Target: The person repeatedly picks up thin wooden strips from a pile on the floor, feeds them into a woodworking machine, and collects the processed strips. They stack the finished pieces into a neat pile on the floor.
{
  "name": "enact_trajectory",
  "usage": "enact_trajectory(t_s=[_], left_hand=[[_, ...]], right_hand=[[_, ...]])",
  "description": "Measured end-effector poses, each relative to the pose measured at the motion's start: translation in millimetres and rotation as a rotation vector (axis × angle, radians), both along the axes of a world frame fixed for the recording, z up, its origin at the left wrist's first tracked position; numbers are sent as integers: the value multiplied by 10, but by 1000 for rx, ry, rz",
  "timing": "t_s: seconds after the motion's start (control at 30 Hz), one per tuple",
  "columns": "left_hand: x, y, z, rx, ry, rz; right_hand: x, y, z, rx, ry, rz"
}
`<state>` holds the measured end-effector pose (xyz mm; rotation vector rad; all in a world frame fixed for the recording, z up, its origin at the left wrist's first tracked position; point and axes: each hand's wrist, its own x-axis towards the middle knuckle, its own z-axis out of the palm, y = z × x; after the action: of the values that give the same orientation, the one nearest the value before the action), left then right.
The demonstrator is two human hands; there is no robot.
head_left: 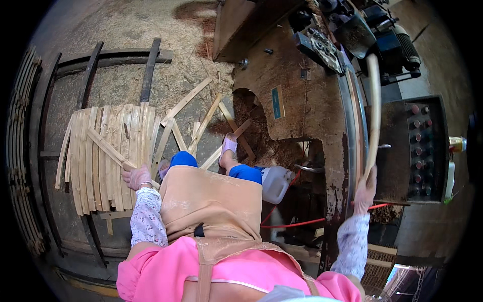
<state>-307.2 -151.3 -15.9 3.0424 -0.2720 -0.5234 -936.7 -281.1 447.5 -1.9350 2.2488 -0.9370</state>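
Note:
My left hand (137,177), in a pale glove, is closed round a narrow wooden strip (106,147) that lies slanted over a row of similar pale wooden slats (133,123). Out to the right, my right hand (366,192) grips the near end of a long, slightly curved wooden strip (375,110). That strip runs along the woodworking machine's bed (346,131), and its far end reaches the machine head (355,36). The fingertips of my right hand are partly hidden by the strip.
Loose wooden offcuts (201,126) lie crossed on the floor by my feet. A translucent plastic jug (276,183) stands beside my leg. Right of the bed is a control panel (421,146) with several buttons. A red hose (302,223) crosses below. Dark metal rails (90,75) support the slats.

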Motion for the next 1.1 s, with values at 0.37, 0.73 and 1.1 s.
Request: enact_trajectory(t_s=[0.37,0.73,1.1], left_hand=[[337,295,-520,8,197,158],[648,640,-694,-541,42,142],[207,-1613,903,-1506,61,-262]], right_hand=[[458,-1961,-165,-43,192,105],[-104,986,-59,129,-3,-203],[102,-1632,-105,-24,126,104]])
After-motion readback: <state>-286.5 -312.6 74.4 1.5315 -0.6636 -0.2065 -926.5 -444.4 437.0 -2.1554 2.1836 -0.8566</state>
